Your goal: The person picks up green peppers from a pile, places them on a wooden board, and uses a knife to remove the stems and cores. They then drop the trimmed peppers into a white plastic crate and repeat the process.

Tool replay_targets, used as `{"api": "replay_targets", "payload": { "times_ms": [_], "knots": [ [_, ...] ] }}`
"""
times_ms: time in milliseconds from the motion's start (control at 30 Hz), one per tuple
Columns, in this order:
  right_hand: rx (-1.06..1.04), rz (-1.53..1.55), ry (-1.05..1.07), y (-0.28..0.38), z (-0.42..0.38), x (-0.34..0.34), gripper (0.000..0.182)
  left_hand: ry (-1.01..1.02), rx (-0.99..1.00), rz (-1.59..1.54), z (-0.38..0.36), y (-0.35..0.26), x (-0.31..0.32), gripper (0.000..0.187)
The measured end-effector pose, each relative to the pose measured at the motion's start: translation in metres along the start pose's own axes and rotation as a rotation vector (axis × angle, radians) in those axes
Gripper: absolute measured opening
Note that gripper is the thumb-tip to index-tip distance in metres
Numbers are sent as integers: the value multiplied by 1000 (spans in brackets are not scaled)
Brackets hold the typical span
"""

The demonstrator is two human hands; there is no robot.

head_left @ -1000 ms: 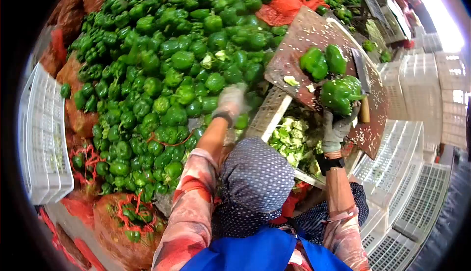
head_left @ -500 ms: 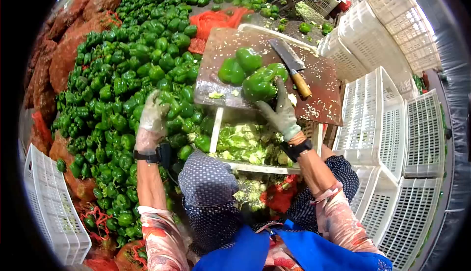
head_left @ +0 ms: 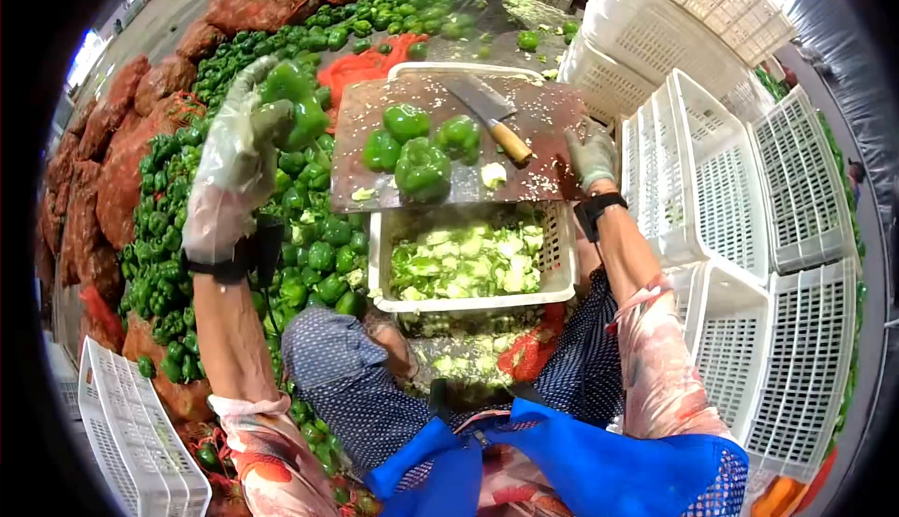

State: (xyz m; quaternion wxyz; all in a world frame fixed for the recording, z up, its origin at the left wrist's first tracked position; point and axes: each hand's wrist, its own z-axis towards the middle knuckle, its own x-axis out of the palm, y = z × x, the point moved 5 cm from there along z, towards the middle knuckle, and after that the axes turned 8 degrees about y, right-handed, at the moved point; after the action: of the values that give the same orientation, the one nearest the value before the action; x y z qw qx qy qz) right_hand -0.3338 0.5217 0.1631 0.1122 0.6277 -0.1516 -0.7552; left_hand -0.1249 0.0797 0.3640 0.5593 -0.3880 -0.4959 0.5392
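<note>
Raised at the left, over the pepper pile, my gloved left hand [head_left: 239, 133] is closed around a green bell pepper [head_left: 296, 103]. My gloved right hand [head_left: 594, 155] grips the right edge of a brown cutting board [head_left: 361, 128], its thumb toward the board's top. Several whole bell peppers [head_left: 421, 169] stand together on the board's left half. Behind them and to the right lies a cleaver [head_left: 479, 100] with a wooden handle, nobody holding it. Pale seeds and a cut pepper core [head_left: 493, 175] are scattered nearby. Under the board, a white crate [head_left: 473, 304] contains pepper cores and scraps [head_left: 468, 259].
A large heap of green peppers [head_left: 328, 236] covers the floor to my left, with red mesh sacks [head_left: 117, 166] beyond it. White plastic crates [head_left: 716, 170] are stacked along my right side. Another white crate [head_left: 140, 437] sits at lower left. A red net [head_left: 370, 67] lies behind the board.
My left hand went from open over the heap to raised with a pepper. My right hand left the pepper on the board and moved to the board's right edge. The view shifted.
</note>
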Motion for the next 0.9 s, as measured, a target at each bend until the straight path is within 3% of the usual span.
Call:
{"api": "replay_targets", "payload": {
  "times_ms": [67, 100, 133, 167, 200, 300, 367, 400, 433, 500, 533, 567, 600, 667, 733, 800, 833, 900],
  "knots": [
    [-19, -13, -51, -26, 12, 1, 64, -14, 5, 67, 19, 45, -33, 28],
    [94, -45, 100, -12, 13, -5, 79, -47, -8, 150, 29, 74, -56, 21],
    [61, 49, 107, -38, 25, 14, 87, -148, -188, -241, 28, 91, -46, 17],
    [29, 143, 116, -64, 39, 34, 98, -211, -221, -245, 33, 111, -51, 16],
    [78, 164, 165, -66, 31, 38, 97, -280, -263, -253, 34, 142, -59, 15],
    [78, 69, 190, -80, 21, 55, 83, -13, -82, 18, 37, 217, -88, 15],
    [22, 29, 183, -85, 18, 60, 74, -104, -221, -71, 25, 238, -76, 14],
    [-23, 82, 187, -82, 14, 55, 72, -239, -360, -355, 25, 252, -77, 13],
    [-75, 173, 191, -75, 9, 47, 70, -148, 1, 490, 26, 228, -83, 13],
    [-160, 314, 194, -57, -12, 33, 67, -12, 188, 1090, 40, 266, -109, 14],
    [-145, 415, 180, -87, -6, 57, 69, -54, -108, 485, 41, 267, -106, 14],
    [-115, 213, 149, -71, -21, 46, 66, -287, -307, -131, 35, 268, -102, 15],
    [-218, 160, 44, -81, -25, 52, 66, -304, -202, -350, 31, 272, -97, 14],
    [21, 446, 288, -89, -39, 61, 71, -275, -311, -19, 18, 266, -113, 11],
    [-2, 330, 289, -94, -50, 63, 70, -365, -255, -27, 2, 245, -108, 6],
    [-20, 463, 336, -100, -69, 62, 64, -455, -331, -95, -1, 279, -132, 5],
    [-31, 400, 356, -95, -79, 54, 62, -423, -338, 85, -13, 261, -130, 6],
    [-74, 224, 401, -80, -94, 36, 57, -393, -331, -73, -36, 234, -114, 13]
  ]
}}
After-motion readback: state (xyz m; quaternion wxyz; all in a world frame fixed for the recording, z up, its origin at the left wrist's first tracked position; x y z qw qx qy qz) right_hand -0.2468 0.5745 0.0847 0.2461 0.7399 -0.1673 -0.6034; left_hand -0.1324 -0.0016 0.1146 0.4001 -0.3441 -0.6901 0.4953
